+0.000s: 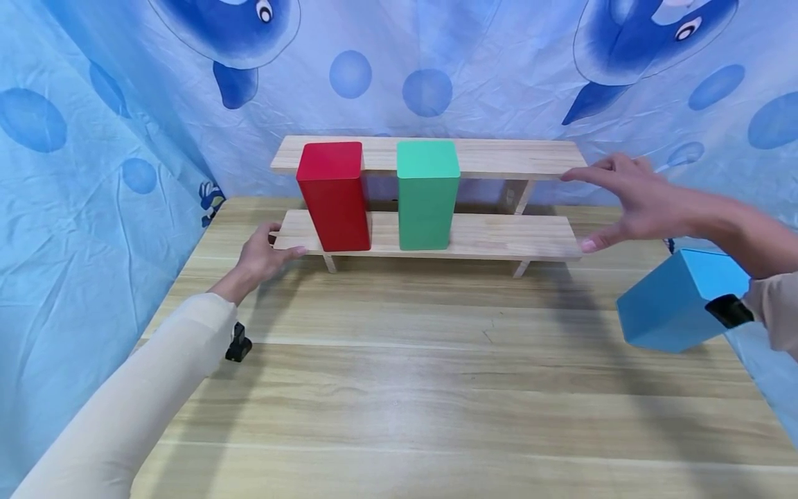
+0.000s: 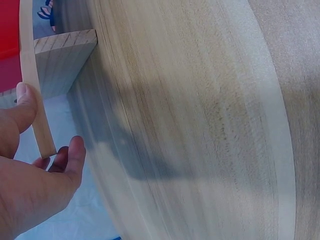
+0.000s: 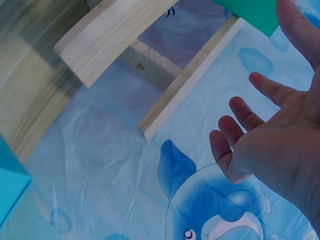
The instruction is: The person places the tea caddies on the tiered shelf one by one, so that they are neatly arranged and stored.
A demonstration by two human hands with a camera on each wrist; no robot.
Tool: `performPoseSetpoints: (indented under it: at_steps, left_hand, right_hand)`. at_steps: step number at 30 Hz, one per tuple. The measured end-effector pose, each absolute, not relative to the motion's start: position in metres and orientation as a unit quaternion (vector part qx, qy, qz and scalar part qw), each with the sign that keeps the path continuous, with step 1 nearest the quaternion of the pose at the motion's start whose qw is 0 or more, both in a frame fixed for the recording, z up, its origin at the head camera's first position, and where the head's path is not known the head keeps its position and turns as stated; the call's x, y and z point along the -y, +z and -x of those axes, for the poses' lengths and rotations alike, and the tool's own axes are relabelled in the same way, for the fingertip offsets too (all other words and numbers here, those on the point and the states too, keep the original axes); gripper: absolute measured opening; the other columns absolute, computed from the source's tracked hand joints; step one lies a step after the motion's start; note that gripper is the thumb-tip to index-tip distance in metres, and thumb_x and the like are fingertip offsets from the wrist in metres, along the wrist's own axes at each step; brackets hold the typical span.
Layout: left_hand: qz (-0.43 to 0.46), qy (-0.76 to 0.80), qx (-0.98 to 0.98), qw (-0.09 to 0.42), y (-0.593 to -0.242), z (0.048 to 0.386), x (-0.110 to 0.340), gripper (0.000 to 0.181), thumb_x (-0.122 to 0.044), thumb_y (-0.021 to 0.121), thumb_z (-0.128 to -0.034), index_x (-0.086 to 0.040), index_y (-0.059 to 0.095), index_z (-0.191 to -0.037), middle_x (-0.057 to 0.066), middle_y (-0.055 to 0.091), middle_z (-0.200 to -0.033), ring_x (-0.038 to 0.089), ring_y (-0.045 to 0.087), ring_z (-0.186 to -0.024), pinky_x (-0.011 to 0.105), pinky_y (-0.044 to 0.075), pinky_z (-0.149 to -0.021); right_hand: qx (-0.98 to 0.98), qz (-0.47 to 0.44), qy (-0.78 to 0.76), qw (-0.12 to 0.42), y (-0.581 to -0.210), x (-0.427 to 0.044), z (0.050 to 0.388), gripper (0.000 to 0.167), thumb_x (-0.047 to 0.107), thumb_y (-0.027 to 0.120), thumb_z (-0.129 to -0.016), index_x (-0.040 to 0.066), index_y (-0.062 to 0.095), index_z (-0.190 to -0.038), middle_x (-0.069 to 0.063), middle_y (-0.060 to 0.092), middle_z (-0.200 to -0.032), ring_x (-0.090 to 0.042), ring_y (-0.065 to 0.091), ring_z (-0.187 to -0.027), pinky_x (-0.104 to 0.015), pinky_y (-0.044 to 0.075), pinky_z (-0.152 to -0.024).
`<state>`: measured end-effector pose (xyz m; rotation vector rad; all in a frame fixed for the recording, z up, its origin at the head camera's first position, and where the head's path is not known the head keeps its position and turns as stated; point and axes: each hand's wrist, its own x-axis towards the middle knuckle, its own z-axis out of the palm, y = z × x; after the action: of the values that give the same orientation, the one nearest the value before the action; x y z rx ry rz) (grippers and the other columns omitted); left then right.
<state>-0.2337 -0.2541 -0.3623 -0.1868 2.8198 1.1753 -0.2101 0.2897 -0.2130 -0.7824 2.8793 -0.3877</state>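
A two-tier wooden shelf (image 1: 511, 235) stands at the back of the table. My left hand (image 1: 258, 256) holds the left end of its lower board. In the left wrist view, the thumb (image 2: 26, 102) lies on the board's front edge and the fingers curl about its end. My right hand (image 1: 642, 197) is beside the shelf's right end, thumb and fingers spread, holding nothing; the right wrist view shows it apart from the boards. On the lower board a red rectangular block (image 1: 337, 208) and a green one (image 1: 427, 208) stand upright, left of the middle.
A blue rectangular block (image 1: 661, 305) sits near the table's right edge, under my right forearm and partly hidden by it. Blue curtains (image 1: 386, 41) with whale prints hang behind and at the sides. The wooden table (image 1: 399, 388) stretches in front of the shelf.
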Motion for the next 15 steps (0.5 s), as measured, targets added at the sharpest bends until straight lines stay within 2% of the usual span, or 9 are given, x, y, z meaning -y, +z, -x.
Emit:
performPoseSetpoints:
  at_steps: [6,15]
  left_hand:
    - [0.060,0.381,-0.922,0.040,-0.363,0.235,0.255,0.082,-0.034,0.070,-0.0887,0.002,0.024,-0.147,0.030,0.038,-0.136,0.041,0.041,-0.117,0.052,0.040,-0.096]
    - [0.060,0.381,-0.922,0.042,-0.363,0.235,0.255,0.082,-0.034,0.070,-0.0886,0.001,0.024,-0.147,0.030,0.039,-0.135,0.041,0.041,-0.116,0.051,0.040,-0.095]
  right_hand:
    - [-0.961,0.239,-0.120,0.068,-0.218,-0.307,0.206,0.101,0.031,0.088,-0.069,0.010,0.031,-0.150,-0.031,0.026,-0.137,-0.048,0.020,-0.118,-0.063,0.026,-0.081]
    - [-0.966,0.231,-0.104,0.052,-0.228,-0.332,0.199,0.100,0.028,0.088,-0.067,0.006,0.032,-0.148,-0.031,0.034,-0.133,-0.045,0.023,-0.115,-0.067,0.017,-0.086]
